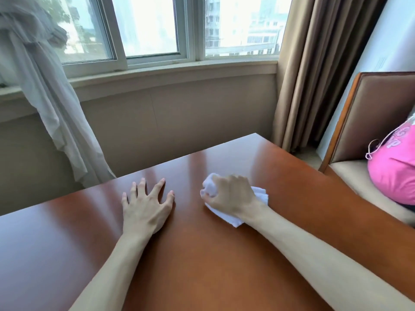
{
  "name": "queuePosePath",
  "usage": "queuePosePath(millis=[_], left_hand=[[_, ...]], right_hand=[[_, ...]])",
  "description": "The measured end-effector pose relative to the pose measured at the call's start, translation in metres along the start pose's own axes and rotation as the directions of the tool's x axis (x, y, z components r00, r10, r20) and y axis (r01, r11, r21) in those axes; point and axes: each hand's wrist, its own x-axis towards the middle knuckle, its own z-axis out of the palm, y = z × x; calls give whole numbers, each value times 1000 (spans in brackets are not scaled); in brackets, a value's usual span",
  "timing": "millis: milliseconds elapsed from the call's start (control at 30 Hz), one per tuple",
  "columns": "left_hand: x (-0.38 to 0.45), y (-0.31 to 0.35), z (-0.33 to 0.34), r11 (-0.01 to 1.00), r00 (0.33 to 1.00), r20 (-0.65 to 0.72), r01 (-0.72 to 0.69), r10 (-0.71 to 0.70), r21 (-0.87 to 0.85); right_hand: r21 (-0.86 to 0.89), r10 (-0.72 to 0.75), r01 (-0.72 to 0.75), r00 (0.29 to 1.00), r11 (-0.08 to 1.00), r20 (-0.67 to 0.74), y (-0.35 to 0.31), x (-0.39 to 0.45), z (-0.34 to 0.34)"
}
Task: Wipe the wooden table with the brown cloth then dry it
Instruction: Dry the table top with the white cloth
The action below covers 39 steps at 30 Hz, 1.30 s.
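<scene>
The right hand (229,194) grips a bunched white cloth (233,217), fingers curled round it, pressing it on the wooden table (202,265); cloth corners stick out under the wrist and ahead of the knuckles. Left of that grip, the left hand (146,207) lies flat, fingers spread. Right of it stands a chair (368,122) with 1 pink bag (393,176); beyond, a window (152,30).

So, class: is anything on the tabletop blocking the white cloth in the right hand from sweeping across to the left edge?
Yes. The left hand rests flat on the table, fingers spread, just left of the cloth that the right hand grips. Nothing else visible lies on the wood.
</scene>
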Motion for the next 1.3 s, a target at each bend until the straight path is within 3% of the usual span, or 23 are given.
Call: queuePosePath(millis=[67, 133, 267, 433, 567, 733, 833, 1000, 1167, 1233, 1300], left_hand=[[-1, 0, -3, 1000, 1000, 19, -2, 2, 13], [-4, -1, -3, 1000, 1000, 29, -9, 9, 16], [-6, -3, -2, 1000, 1000, 20, -20, 20, 20], [-4, -5, 3, 999, 999, -19, -40, 40, 15], [2, -9, 12, 999, 998, -54, -36, 37, 20], [8, -11, 19, 999, 996, -80, -24, 27, 47], [7, -8, 18, 999, 997, -73, -17, 20, 32], [5, -2, 10, 1000, 1000, -26, -9, 9, 6], [-2, -1, 1, 1000, 1000, -5, -20, 20, 4], [-3, -2, 1, 1000, 1000, -2, -23, 23, 4], [-3, -2, 2, 1000, 1000, -4, -25, 25, 7]], right_hand=[[37, -162, 162, 987, 986, -2, -32, -51, -5], [52, -214, 216, 976, 975, -42, -38, -80, -7], [-50, 30, -32, 999, 998, -36, 25, -45, -13], [-117, 380, -397, 914, 910, -143, 157, 43, 0], [-122, 485, -512, 852, 850, -196, 200, 117, 17], [-99, 515, -537, 837, 838, -185, 199, 181, 28], [-94, 457, -475, 875, 875, -161, 160, 179, 29], [-28, 138, -140, 988, 990, -67, 51, 106, 21], [29, -242, 244, 968, 969, -65, -25, -16, 12], [40, -282, 287, 955, 957, -95, -25, -39, 8], [34, -191, 194, 978, 980, -79, -13, -29, 4]])
